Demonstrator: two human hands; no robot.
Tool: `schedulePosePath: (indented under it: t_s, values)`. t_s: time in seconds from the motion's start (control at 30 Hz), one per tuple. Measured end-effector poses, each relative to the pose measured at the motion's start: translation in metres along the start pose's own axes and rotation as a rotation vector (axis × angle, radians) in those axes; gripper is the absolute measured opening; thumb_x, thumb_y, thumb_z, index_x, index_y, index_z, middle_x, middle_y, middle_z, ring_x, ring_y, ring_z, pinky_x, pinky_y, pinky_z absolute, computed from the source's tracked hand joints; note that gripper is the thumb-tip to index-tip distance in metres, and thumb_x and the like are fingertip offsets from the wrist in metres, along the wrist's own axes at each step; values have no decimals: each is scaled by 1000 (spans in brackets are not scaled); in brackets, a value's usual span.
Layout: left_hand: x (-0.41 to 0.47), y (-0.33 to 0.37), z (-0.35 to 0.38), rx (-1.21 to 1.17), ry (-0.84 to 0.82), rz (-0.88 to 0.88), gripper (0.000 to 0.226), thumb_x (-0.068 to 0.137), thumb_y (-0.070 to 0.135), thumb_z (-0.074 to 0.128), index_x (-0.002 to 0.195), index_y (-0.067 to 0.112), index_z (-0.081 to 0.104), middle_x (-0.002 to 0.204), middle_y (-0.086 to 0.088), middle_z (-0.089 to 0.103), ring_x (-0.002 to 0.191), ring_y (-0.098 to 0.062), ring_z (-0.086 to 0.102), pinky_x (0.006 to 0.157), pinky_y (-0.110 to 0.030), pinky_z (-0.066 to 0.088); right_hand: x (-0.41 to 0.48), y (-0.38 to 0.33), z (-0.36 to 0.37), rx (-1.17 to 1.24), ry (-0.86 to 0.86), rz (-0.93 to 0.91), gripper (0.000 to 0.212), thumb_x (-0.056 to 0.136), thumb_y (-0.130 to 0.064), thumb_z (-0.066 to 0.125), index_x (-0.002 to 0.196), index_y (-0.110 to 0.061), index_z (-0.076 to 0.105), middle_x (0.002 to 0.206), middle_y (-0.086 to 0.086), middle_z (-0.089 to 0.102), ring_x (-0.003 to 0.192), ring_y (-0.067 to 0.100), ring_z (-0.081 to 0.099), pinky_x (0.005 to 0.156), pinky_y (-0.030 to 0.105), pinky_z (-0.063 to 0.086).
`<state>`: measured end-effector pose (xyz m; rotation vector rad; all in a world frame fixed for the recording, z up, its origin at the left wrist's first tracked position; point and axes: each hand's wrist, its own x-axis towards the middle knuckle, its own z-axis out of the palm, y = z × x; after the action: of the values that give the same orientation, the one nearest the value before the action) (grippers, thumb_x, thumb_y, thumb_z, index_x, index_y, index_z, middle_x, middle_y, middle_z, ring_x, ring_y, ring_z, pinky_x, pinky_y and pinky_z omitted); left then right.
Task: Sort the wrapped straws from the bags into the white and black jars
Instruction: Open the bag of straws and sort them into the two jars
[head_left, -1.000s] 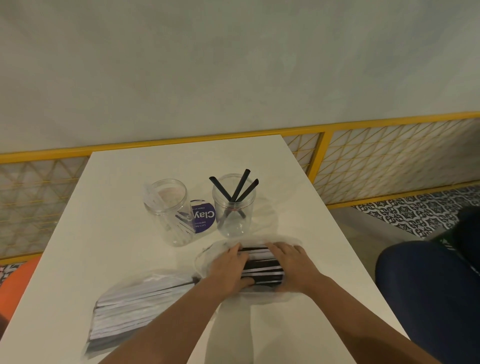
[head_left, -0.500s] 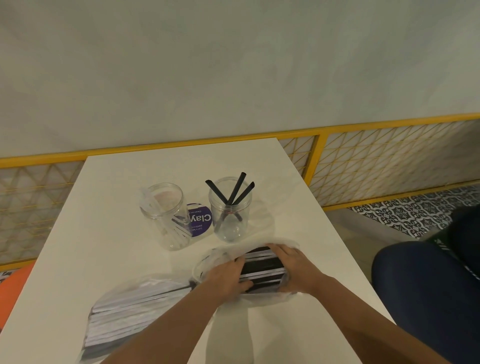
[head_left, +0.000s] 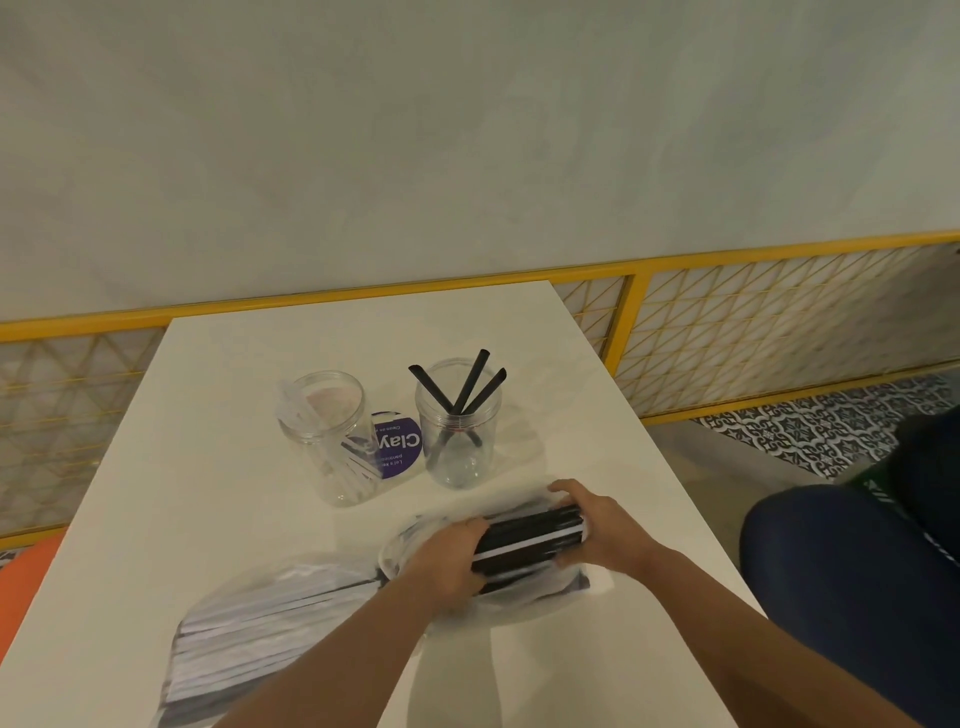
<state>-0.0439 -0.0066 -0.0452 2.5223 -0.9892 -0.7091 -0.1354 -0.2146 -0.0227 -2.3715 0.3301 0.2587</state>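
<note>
Head camera view, looking down at a white counter (head_left: 218, 519) set against a grey wall. Near the front edge lies a clear plastic bag (head_left: 519, 592) holding a bundle of black wrapped straws (head_left: 530, 540). Both hands grip this bundle from opposite ends. The left hand (head_left: 447, 566) reaches in from the lower left, forearm angled up across the counter, its fingers (head_left: 467, 535) curled around the bundle's left end. The right hand (head_left: 602, 530) comes in from the lower right, fingers wrapped over the right end, thumb on the near side. The straws run lengthwise between the two hands.

To the left, touching the near edge of the view, a second clear bag (head_left: 270, 634) holds white wrapped straws. Behind the hands stand two clear jars: the left jar (head_left: 332, 441) contains white wrapped straws, the right jar (head_left: 460, 431) holds three black straws leaning outward. A round purple sticker (head_left: 400, 447) lies between the jars.
</note>
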Motion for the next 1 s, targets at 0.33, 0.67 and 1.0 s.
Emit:
schedulePosePath:
  t_s: [0.33, 0.67, 1.0]
  values:
    - [-5, 6, -25, -329, 98, -20, 34, 72, 13, 69, 105, 16, 63, 92, 0, 67, 88, -16, 64, 77, -23, 50, 0, -4, 4, -32, -38, 68, 53, 76, -24, 75, 122, -19, 49, 100, 2, 62, 91, 15, 57, 69, 6, 37]
    - [-9, 31, -74, -980, 68, -51, 40, 64, 16, 77, 101, 8, 65, 85, -6, 67, 83, -18, 66, 72, -29, 54, 8, -43, -13, -86, 104, -53, 25, 83, -21, 67, 104, -8, 64, 76, 0, 61, 78, 18, 60, 76, 23, 46]
    - [-19, 40, -99, -1313, 116, 21, 26, 80, 2, 66, 105, 5, 64, 77, -1, 68, 74, -14, 65, 69, -26, 51, 18, -154, -42, 451, 277, -135, 21, 92, -35, 52, 97, -16, 59, 91, 7, 66, 76, 15, 62, 66, 26, 50]
